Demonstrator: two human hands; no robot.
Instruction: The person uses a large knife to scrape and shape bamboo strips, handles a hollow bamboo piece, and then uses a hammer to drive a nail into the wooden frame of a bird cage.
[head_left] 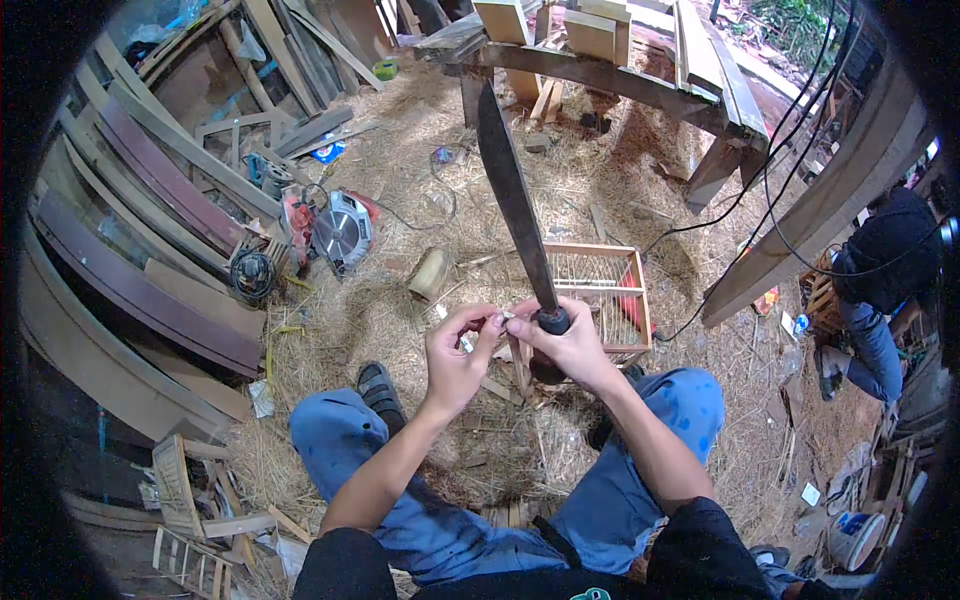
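Knife (512, 195): long, dark and straight-backed, it stood at the right hand, its long axis running away from the person and slanting a little left toward the tip; whether it also rose could not be told.
Handle (553, 320): it sat in the crook of the right thumb and forefinger, just right of the small pale piece.
Right hand (572, 352): its fingers were curled round the handle, the thumb tip reaching left to the piece; this hand was the nearer to the blade.
Left hand (460, 360): thumb and forefinger were nearly closed in a pinch at the piece, the hand well left of the handle.
Small pale piece (507, 315): it lay between the two hands' fingertips, left of the blade's root; its own long axis was too small to tell.
Slatted frame (600, 290): it stood on the floor (540, 455) just beyond the right hand, which hid part of its left edge.
Bench (610, 77): it ran across the far side, the knife's tip showing against its left leg.
Log (430, 275): short and pale, it lay on the floor beyond the left hand.
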